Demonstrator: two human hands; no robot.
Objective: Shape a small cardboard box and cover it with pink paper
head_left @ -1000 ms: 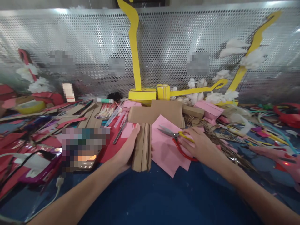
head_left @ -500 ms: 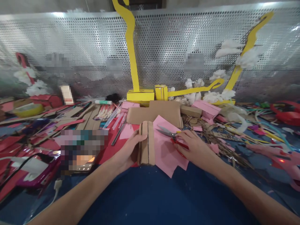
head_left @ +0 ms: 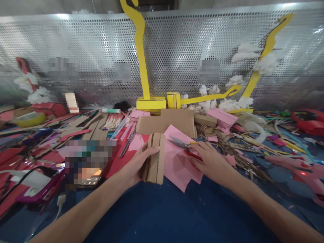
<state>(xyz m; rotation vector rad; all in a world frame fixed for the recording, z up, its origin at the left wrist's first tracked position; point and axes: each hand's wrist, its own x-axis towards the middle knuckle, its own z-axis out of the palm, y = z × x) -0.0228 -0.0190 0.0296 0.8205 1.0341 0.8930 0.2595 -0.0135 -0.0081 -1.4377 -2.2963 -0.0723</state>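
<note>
Blue tabletop (head_left: 157, 212) — L hand (head_left: 138, 163) w/ cardboard block (head_left: 156, 158); R hand (head_left: 209, 162) — scissors (head_left: 186, 145).

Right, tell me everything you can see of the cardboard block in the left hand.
The cardboard block is plain brown and elongated, with dark seams running lengthwise. Its long side points away from the person. The left hand grips it from the left, thumb across its upper part. It sits just left of the large pink sheet; whether it touches the table is unclear.
</note>
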